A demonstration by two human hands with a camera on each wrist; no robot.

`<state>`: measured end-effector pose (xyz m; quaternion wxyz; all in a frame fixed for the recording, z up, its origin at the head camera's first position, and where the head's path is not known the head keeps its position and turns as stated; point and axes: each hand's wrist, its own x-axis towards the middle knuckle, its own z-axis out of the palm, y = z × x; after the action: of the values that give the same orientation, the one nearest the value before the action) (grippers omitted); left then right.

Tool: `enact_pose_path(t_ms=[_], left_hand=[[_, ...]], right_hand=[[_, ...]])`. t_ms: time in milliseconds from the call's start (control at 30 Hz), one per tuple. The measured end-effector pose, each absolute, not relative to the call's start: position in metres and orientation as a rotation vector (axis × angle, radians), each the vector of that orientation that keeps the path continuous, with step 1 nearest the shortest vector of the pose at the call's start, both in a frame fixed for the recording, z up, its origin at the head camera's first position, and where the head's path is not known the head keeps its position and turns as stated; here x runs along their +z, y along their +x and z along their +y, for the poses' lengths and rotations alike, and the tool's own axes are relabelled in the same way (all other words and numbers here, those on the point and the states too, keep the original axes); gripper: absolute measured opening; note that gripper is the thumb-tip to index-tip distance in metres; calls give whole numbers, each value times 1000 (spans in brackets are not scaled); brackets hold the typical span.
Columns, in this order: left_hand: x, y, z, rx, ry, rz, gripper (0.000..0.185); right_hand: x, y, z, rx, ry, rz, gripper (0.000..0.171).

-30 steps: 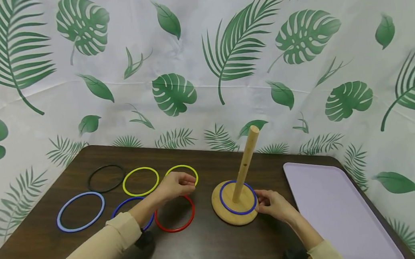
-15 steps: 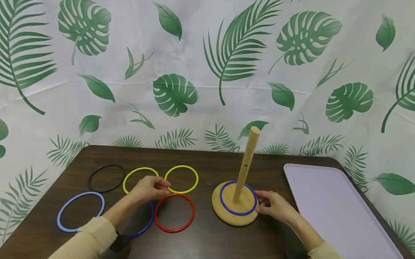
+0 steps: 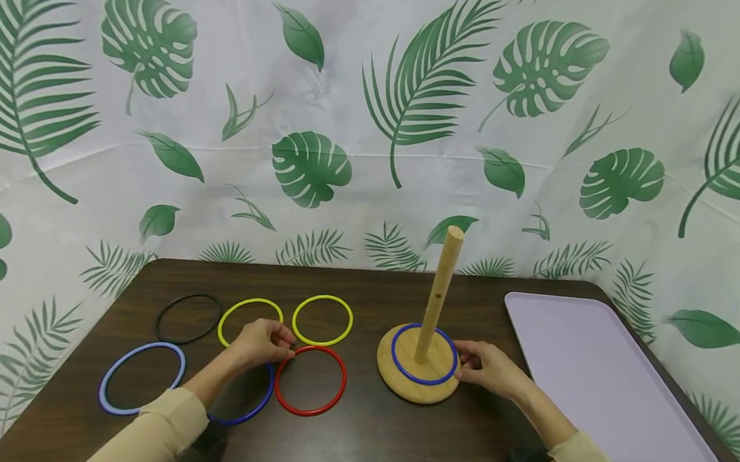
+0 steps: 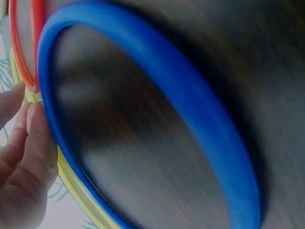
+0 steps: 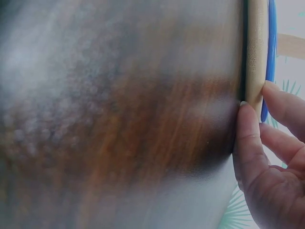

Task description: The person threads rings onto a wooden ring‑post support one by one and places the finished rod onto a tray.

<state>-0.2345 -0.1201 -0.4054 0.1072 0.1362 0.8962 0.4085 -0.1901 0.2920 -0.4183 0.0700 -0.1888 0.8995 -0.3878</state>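
My left hand [image 3: 258, 342] is at the upper left edge of a red ring [image 3: 313, 414], which lies flat on the table. In the left wrist view its thumb and fingertips stand slightly apart, close to the rim of the red ring [image 4: 34, 47]. Below that hand lies a blue ring [image 4: 186, 109], partly covered by the forearm in the head view. My right hand [image 3: 492, 369] grips the rim of a wooden peg stand [image 3: 420, 392]. Another blue ring [image 3: 427, 382] rests around the peg on the stand's round base, touching my right fingertips.
Two yellow rings [image 3: 324, 343], a black ring [image 3: 191, 341] and a light blue ring [image 3: 125, 413] lie on the dark wooden table [image 3: 359, 450]. A lilac tray [image 3: 612, 379] is on the right. Behind the table hangs a leaf-print cloth [image 3: 334, 90].
My left hand has moved left from above the right-hand yellow ring to the red ring's upper left edge. My right hand has stayed at the stand.
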Motion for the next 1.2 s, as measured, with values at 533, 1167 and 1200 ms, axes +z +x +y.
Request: enact_pose_path(t_ms=[533, 1167, 1200], left_hand=[[-403, -235, -113, 1009, 479, 2751, 10], [-374, -230, -106, 1192, 535, 2517, 8], [-372, -230, -105, 1213, 528, 2500, 9]], right_hand=[[-417, -191, 291, -1175, -568, 2705, 52], [-417, -189, 291, -1215, -591, 2689, 49], [-417, -188, 291, -1215, -589, 2688, 49]])
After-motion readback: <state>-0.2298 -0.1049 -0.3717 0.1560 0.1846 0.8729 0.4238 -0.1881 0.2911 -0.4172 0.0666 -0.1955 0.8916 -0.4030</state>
